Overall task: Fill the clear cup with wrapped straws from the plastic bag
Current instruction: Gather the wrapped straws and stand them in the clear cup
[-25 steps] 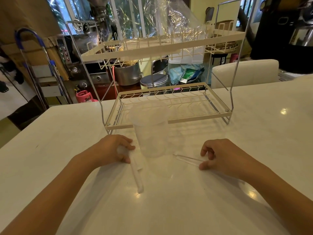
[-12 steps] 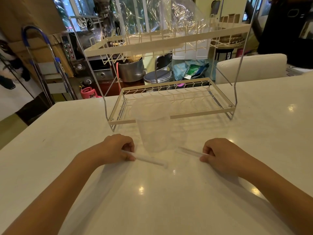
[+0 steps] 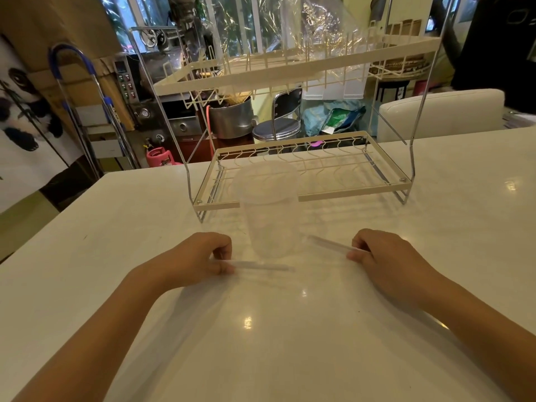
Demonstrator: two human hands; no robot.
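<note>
Cream two-tier wire dish rack [image 3: 304, 195] on glossy white table [image 3: 261, 358]; behind it steel pot [image 3: 230, 118], chrome stool [image 3: 277, 130], pink gas canister [image 3: 159, 156].

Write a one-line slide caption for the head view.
Left hand and right hand each grip a wrapped straw beside the empty clear cup on the white table.

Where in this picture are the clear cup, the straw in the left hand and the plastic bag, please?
clear cup [image 3: 268, 224]: head view, middle of its side wall.
straw in the left hand [image 3: 262, 266]: head view, mid-length, clear of the fingers.
plastic bag [image 3: 319, 27]: head view, crinkled side, on the rack's upper shelf.
</note>
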